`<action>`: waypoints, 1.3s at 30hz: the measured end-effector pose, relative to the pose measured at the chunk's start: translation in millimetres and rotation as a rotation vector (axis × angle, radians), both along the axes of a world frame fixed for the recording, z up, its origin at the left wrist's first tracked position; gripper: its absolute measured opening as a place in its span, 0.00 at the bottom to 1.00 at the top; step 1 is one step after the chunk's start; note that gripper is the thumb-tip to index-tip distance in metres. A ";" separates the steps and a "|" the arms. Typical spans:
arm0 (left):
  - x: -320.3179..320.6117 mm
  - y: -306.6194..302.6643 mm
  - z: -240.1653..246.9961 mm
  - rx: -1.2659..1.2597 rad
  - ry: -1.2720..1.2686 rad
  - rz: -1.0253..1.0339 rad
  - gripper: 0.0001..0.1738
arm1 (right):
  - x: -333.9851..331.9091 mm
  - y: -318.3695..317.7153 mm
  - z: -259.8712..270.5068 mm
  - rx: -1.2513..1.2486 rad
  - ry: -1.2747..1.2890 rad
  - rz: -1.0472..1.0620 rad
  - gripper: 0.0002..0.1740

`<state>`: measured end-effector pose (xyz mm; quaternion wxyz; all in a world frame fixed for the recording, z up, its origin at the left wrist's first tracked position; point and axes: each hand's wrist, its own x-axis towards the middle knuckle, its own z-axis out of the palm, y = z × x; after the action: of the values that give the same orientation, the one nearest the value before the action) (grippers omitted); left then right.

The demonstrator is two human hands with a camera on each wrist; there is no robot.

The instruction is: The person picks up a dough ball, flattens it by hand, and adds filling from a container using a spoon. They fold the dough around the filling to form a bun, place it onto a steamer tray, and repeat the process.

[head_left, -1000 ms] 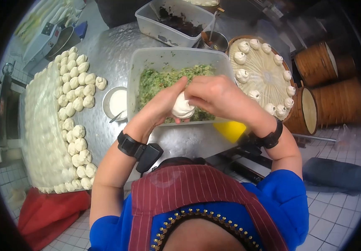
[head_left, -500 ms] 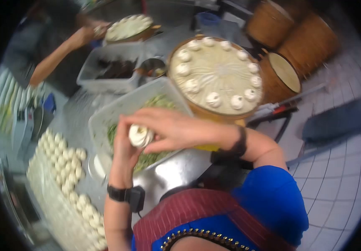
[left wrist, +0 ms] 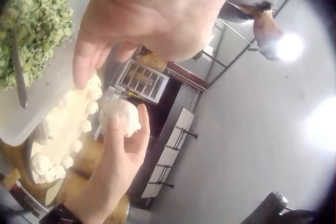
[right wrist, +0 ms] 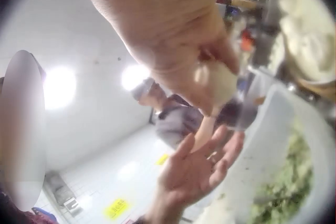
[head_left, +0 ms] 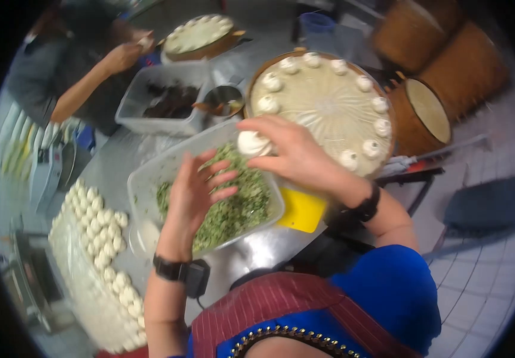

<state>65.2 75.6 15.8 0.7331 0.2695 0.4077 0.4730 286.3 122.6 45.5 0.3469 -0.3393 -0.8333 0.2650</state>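
Observation:
In the head view my right hand (head_left: 299, 152) holds a white pleated bun (head_left: 253, 144) between thumb and fingers. It hangs over the far right corner of a plastic tub (head_left: 140, 179) of chopped green filling (head_left: 245, 206), close to a round steamer (head_left: 311, 131) lined with mesh cloth. Similar buns ring the edge of that steamer. My left hand (head_left: 189, 191) hovers above the tub with its fingers spread and nothing in them. In the right wrist view the bun (right wrist: 220, 85) is partly covered by the fingers, and the left palm (right wrist: 194, 174) faces upward.
Many dough pieces (head_left: 93, 230) lie at the left beside a plastic sheet. Behind the tub stand a second tub (head_left: 129, 110) with dark filling and a metal pot (head_left: 224, 95). Another person (head_left: 84, 77) works opposite. A yellow scraper (head_left: 301, 210) sits by the tub; stacked steamers (head_left: 466, 77) stand right.
Both hands were around the bun earlier. The left hand has let go and its fingers have spread, while the right hand has carried the bun rightward toward the steamer. The head view has turned.

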 end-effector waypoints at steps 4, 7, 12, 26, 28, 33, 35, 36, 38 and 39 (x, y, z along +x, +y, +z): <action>25.3 4.5 7.0 -0.012 -0.124 0.004 0.33 | -19.6 -12.6 5.5 0.010 0.012 0.125 0.29; 12.2 4.5 -8.6 -0.059 -0.220 -0.015 0.32 | -15.6 -3.8 -2.0 0.117 0.035 0.151 0.27; -27.9 -17.4 -19.4 -0.064 -0.078 0.093 0.31 | 59.6 66.0 -30.1 0.016 -0.085 -0.426 0.29; -52.3 -51.1 -28.4 -0.150 -0.026 0.249 0.28 | 169.2 139.0 -118.9 -0.194 -0.304 -0.726 0.35; -60.1 -56.0 -27.9 -0.151 -0.010 0.282 0.28 | 180.2 142.9 -103.6 -0.179 -0.217 -0.771 0.34; -78.8 -69.9 -29.4 -0.161 0.037 0.363 0.28 | 187.7 135.6 -55.9 -0.137 -0.083 -0.995 0.20; -87.0 -75.1 -30.2 -0.143 0.026 0.382 0.28 | 173.7 130.3 -49.8 -0.154 0.009 -0.911 0.18; -93.1 -83.0 -30.5 -0.125 0.019 0.413 0.28 | 161.5 129.5 -47.2 -0.176 0.102 -0.815 0.16; -107.4 -96.2 -31.4 -0.097 0.009 0.468 0.28 | 135.9 123.6 -35.1 -0.063 0.023 -0.631 0.15; -117.6 -105.1 -30.7 -0.094 0.004 0.515 0.29 | 112.5 117.3 -27.1 -0.048 0.076 -0.527 0.15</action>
<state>-52.4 -29.5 -14.9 0.5993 0.1235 0.4859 0.6242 398.8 239.9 18.4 0.4266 -0.5428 -0.6959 0.1977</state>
